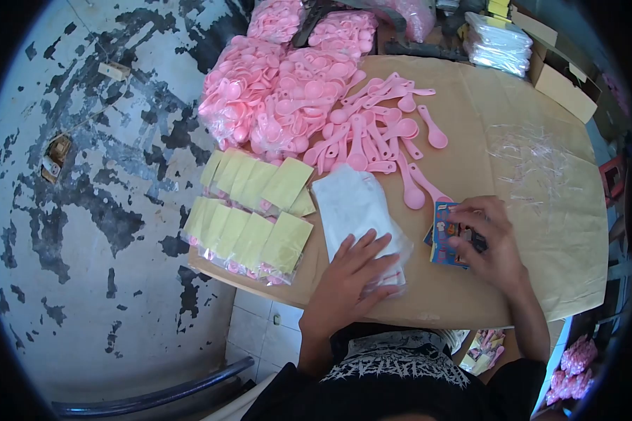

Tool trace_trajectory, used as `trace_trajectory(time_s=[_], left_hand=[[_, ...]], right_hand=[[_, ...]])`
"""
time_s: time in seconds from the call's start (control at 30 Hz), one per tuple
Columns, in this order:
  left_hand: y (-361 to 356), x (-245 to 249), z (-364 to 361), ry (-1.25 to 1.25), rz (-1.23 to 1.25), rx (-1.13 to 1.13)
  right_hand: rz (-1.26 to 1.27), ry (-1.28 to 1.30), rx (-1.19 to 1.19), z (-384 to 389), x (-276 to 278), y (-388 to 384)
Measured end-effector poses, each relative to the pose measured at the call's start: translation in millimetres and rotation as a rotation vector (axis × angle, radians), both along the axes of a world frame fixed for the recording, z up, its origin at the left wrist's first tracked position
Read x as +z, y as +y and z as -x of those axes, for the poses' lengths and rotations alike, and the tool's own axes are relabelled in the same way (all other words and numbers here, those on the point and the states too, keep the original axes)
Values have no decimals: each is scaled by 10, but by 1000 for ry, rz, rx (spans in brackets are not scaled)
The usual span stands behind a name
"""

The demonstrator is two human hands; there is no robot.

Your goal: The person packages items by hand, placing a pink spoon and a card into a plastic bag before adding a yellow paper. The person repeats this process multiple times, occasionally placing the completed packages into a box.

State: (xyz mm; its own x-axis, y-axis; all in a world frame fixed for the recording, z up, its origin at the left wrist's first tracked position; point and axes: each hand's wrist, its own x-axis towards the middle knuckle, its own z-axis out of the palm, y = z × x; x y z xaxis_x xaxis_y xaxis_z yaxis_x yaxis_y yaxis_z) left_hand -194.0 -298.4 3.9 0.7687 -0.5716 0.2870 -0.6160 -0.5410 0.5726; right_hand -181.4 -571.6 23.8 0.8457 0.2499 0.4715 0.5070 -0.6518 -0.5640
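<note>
My left hand (358,270) lies flat with its fingers spread on a stack of clear plastic bags (351,203). At the right, my right hand (488,235) curls its fingers and thumb onto a small pile of blue printed cards (442,235). Part of the cards is hidden under that hand. Beyond the bags is a loose heap of pink plastic measuring spoons (358,140). Left of the bags, filled packets (246,238) lie in two overlapping rows, with pale yellow cards on top and pink pieces showing beneath.
Large clear bags of pink spoons (260,98) crowd the table's far left. Thin clear plastic strips (534,165) are scattered on the right of the brown-covered table (463,140). At the back right are a stack of wrapped plastic (497,43) and an opened cardboard box (565,88).
</note>
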Motion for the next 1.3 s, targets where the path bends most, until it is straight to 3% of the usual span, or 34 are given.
trace_trajectory(time_s=[0.1, 0.3, 0.37, 0.4, 0.47, 0.67, 0.73, 0.87, 1.07, 1.17, 1.27, 1.3], left_hand=[[-31, -25, 22, -12, -42, -3], [58, -139, 60, 28, 337, 43], [127, -124, 60, 27, 124, 39], [168, -111, 55, 21, 15, 41], [219, -148, 83, 18, 34, 35], [260, -261, 105, -42, 139, 77], [215, -274, 110, -26, 223, 143], [104, -227, 118, -107, 143, 272], [86, -214, 108, -102, 86, 274], [83, -209, 116, -97, 93, 273], [87, -198, 118, -78, 103, 268], [90, -198, 123, -72, 97, 268]], right_hand=[[45, -34, 55, -5, -47, 99], [172, -84, 79, -141, -44, 450], [204, -41, 89, -215, -44, 536], [223, 3, 99, -260, -55, 557], [275, 89, 123, -348, -61, 581], [2, 535, 336, -563, 47, 611], [10, 461, 386, -567, 26, 584], [66, 297, 317, -496, 15, 531], [22, 476, 266, -530, 275, 466], [-48, 480, 261, -563, 394, 406], [64, 260, 292, -516, 220, 436], [98, 343, 292, -503, 201, 460]])
